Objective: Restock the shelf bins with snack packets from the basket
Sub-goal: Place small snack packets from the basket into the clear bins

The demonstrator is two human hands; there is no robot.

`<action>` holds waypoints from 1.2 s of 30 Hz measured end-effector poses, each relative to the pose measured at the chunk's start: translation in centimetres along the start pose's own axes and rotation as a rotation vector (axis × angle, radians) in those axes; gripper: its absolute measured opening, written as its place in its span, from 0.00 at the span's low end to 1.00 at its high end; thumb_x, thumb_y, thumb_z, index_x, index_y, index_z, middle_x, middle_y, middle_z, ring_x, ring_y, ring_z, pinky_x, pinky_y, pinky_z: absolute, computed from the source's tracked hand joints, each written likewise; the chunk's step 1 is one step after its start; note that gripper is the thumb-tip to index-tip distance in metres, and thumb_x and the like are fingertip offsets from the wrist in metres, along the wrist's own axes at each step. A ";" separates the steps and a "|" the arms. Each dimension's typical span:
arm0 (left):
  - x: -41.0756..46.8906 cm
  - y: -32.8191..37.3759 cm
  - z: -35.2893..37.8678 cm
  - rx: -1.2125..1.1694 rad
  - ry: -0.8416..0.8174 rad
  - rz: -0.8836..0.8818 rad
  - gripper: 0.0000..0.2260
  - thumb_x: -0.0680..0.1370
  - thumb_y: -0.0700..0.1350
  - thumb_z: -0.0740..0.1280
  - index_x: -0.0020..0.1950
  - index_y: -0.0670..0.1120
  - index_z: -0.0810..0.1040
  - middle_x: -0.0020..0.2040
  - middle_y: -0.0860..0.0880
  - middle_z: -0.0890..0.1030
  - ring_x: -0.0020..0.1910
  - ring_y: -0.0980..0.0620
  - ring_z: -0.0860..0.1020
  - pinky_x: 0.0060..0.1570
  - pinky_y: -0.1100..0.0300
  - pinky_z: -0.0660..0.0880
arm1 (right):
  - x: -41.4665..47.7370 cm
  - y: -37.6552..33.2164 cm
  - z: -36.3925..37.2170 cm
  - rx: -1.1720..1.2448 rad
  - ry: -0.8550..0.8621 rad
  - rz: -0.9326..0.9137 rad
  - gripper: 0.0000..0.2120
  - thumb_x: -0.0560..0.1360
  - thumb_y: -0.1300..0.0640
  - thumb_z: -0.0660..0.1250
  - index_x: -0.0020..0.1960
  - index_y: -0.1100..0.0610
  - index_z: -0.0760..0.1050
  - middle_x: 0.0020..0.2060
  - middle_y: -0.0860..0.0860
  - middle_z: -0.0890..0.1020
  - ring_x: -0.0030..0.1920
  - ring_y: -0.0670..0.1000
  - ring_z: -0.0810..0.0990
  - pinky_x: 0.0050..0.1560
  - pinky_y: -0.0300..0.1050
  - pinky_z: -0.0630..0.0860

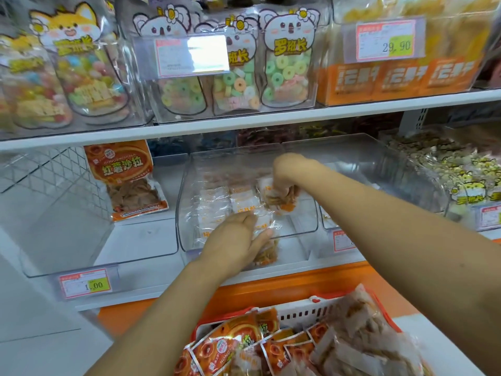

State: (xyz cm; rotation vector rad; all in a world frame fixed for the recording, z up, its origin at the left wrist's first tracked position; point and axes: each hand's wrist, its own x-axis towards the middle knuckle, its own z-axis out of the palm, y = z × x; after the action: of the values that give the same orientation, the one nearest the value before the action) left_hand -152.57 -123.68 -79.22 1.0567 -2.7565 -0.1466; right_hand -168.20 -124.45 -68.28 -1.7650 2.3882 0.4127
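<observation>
A clear plastic bin [189,185] on the lower shelf holds several small white-and-orange snack packets [217,202]. My left hand [235,240] reaches over the bin's front wall and grips a packet [267,252] at the rim. Deeper inside, my right hand [287,172] points fingers down and pinches another packet [279,200]. At the bottom of the view a white basket [301,313] with an orange rim is heaped with orange snack packets [233,346] and clear bags.
A clear bin [67,240] at the left holds one orange packet [127,180] leaning at its back; a price tag [85,286] hangs below it. Another bin [439,172] of yellow-print snacks stands at the right. Candy bags fill the upper shelf [244,122].
</observation>
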 end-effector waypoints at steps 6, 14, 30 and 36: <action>-0.1 -0.3 0.2 0.021 0.017 -0.020 0.26 0.80 0.61 0.49 0.68 0.46 0.69 0.64 0.47 0.74 0.65 0.48 0.69 0.59 0.58 0.66 | 1.7 -0.6 0.5 -0.072 -0.119 -0.004 0.17 0.78 0.59 0.66 0.66 0.61 0.73 0.63 0.53 0.76 0.63 0.54 0.76 0.61 0.46 0.72; -0.1 0.0 -0.1 0.026 0.011 -0.017 0.26 0.81 0.60 0.49 0.74 0.47 0.63 0.73 0.49 0.66 0.71 0.50 0.63 0.67 0.60 0.59 | 4.4 -0.9 3.5 -0.094 0.077 -0.031 0.16 0.76 0.64 0.66 0.63 0.62 0.75 0.62 0.56 0.77 0.62 0.57 0.76 0.58 0.48 0.74; -0.2 -0.1 0.2 0.008 -0.008 -0.044 0.26 0.81 0.60 0.49 0.75 0.47 0.62 0.75 0.49 0.63 0.74 0.51 0.60 0.70 0.58 0.58 | 2.5 -0.3 5.9 0.145 -0.431 0.016 0.14 0.80 0.64 0.60 0.64 0.68 0.72 0.60 0.61 0.79 0.60 0.57 0.79 0.63 0.50 0.74; -0.2 -0.3 -0.5 -0.133 0.019 -0.048 0.21 0.83 0.53 0.52 0.71 0.45 0.68 0.70 0.46 0.71 0.68 0.49 0.67 0.63 0.60 0.64 | 0.6 -0.5 6.5 0.353 -0.201 -0.011 0.15 0.78 0.66 0.60 0.64 0.68 0.72 0.62 0.63 0.76 0.63 0.62 0.75 0.60 0.53 0.73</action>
State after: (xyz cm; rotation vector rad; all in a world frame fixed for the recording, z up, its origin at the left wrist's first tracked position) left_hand -152.15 -123.74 -78.78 1.0835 -2.6639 -0.3201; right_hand -168.21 -123.18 -74.70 -1.5033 2.1530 0.1454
